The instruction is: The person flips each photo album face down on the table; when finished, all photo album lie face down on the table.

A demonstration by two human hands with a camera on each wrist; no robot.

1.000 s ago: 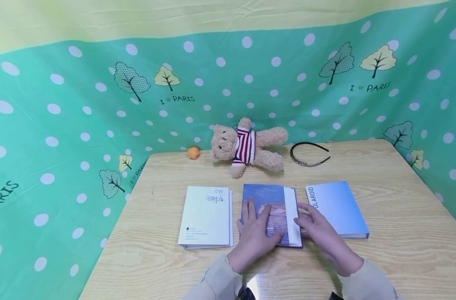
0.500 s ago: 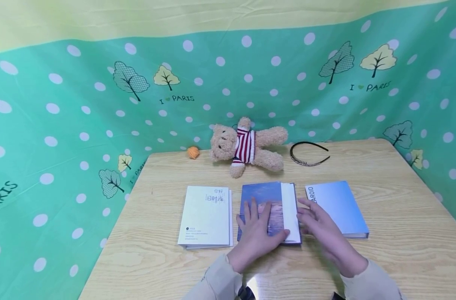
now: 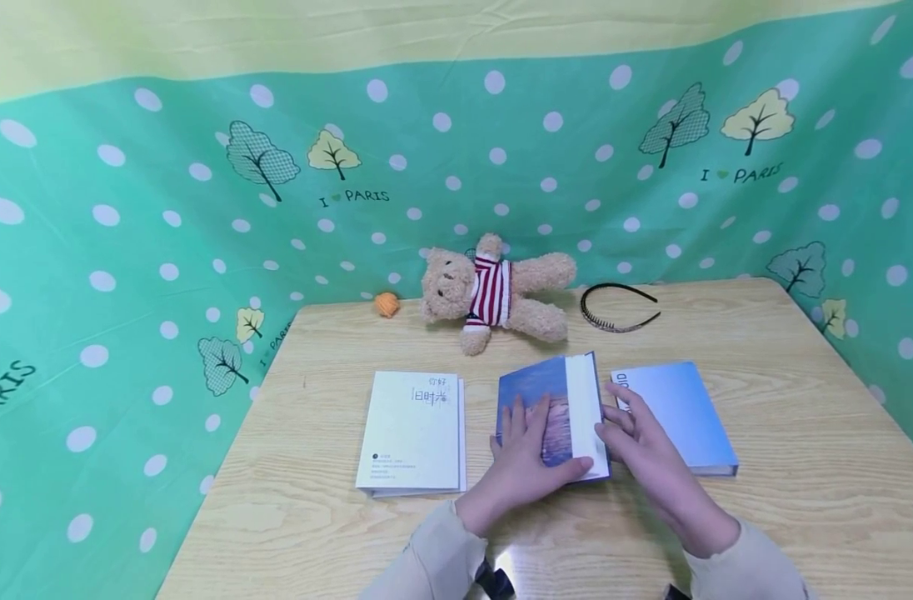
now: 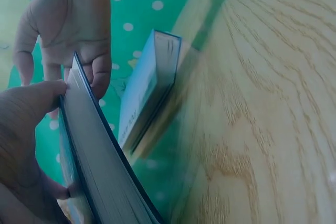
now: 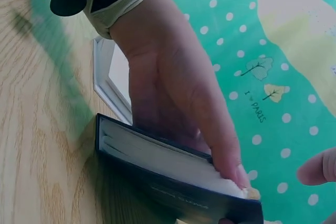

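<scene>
Book in blue and purple is held tilted over the table — its front cover spanned by the left hand's spread, straight fingers, the thumb laid across its page edges. Its far side is met by the right hand, loosely. It is flanked by a white book and a blue book — a teddy bear is seen behind.

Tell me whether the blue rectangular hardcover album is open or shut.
Shut: in both wrist views, the album has its white pages stacked between its two covers.
</scene>
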